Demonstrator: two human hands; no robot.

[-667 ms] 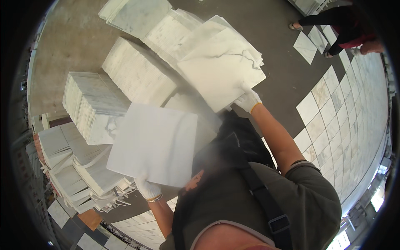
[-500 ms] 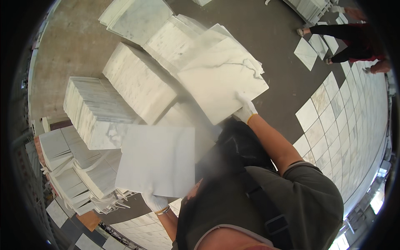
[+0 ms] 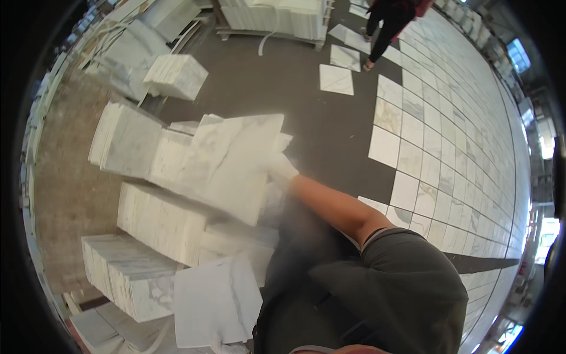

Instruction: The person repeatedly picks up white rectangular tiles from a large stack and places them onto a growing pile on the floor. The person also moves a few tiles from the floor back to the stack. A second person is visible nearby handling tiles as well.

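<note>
My right hand [image 3: 283, 171], in a white glove, grips the right edge of a square white marble tile [image 3: 236, 159] with a grey vein. This tile lies tilted over other tiles, and motion blurs the hand a little. At the bottom edge, my gloved left hand [image 3: 229, 348] shows only in part, closed on the lower edge of another white marble tile [image 3: 206, 301]. Behind that tile stand rows of upright tiles, a thick row [image 3: 159, 221] and a shorter block [image 3: 127, 277]. Further left leans a bundle of tiles [image 3: 130, 138].
A separate block of tiles [image 3: 175, 76] stands on the dark floor [image 3: 295, 82] at the upper left. Tiles laid in a grid [image 3: 436, 159] cover the right side. Another person [image 3: 386, 26] stands by several loose tiles at the top. A loaded pallet [image 3: 271, 20] is beyond.
My view has turned, so the tile rows now appear lower and more to the left. Both hands still hold tiles; the left hand has slipped mostly below the picture's edge.
</note>
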